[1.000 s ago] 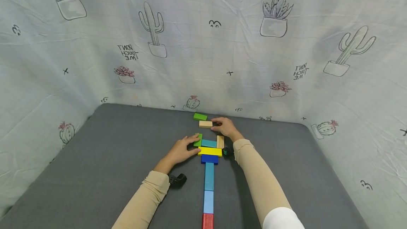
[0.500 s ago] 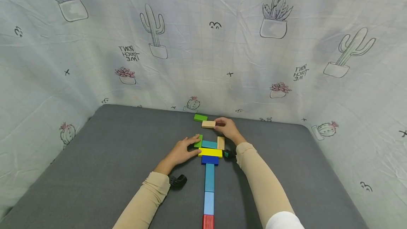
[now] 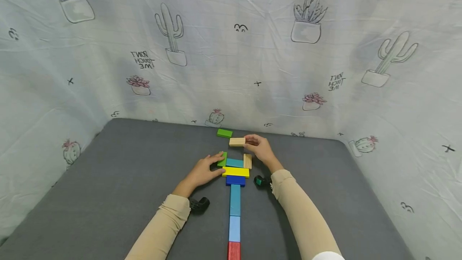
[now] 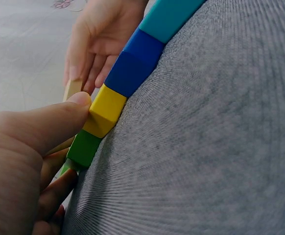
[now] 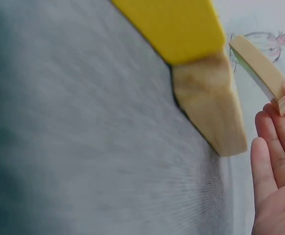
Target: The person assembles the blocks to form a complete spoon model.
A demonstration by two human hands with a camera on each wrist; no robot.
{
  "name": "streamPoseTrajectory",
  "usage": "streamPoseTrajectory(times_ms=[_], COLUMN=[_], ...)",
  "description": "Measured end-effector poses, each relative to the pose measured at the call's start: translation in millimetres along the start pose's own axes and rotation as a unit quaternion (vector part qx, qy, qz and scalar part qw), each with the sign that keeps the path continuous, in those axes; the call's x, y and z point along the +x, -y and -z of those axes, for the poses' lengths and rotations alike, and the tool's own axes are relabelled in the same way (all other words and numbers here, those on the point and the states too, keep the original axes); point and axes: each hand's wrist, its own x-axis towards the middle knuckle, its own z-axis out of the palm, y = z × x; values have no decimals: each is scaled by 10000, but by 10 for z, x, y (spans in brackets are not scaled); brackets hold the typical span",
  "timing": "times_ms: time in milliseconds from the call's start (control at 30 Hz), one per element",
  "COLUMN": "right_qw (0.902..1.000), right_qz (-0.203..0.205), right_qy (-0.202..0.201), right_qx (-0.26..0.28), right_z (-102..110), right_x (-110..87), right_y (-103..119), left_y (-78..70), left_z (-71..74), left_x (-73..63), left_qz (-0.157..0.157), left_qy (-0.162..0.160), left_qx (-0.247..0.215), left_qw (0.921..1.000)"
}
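Note:
My right hand (image 3: 262,150) pinches one end of a plain wooden block (image 3: 237,142), the rest of it sticking out to the left. In the right wrist view this block (image 5: 260,63) is tilted, raised from the table, between thumb and fingertips. My left hand (image 3: 203,173) rests at the left side of a flat block layout: its thumb touches the end of the yellow block (image 3: 235,172), its fingers lie along the green block (image 3: 222,159). Between the green block and a second wooden block (image 3: 247,161) lies a teal block (image 3: 235,163).
Below the yellow block, a dark blue block (image 3: 235,181), a longer teal block (image 3: 235,200), a light blue block (image 3: 234,228) and a red block (image 3: 234,250) run toward me. A loose green block (image 3: 224,133) lies near the grey table's (image 3: 144,163) back edge, by the printed curtain (image 3: 216,51).
The wooden block has shifted right, away from the loose green block, as my right hand took hold of its end. My left hand keeps its place at the yellow and green blocks.

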Motion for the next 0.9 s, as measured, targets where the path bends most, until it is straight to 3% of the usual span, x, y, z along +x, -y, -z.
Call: streamPoseTrajectory(times_ms=[367, 567, 900], right_qw=[9994, 9987, 9954], right_qz=[310, 442, 407], right_qy=[161, 118, 267], right_qx=[62, -245, -831], right_z=[-37, -99, -116], right_x=[-297, -296, -312], right_y=[98, -8, 17], left_y=[19, 6, -19], left_z=[-11, -2, 2], left_x=[9, -4, 2], left_qz=[42, 128, 239], left_qy=[3, 9, 45], left_qx=[115, 146, 157], left_qw=[9999, 9998, 9996])
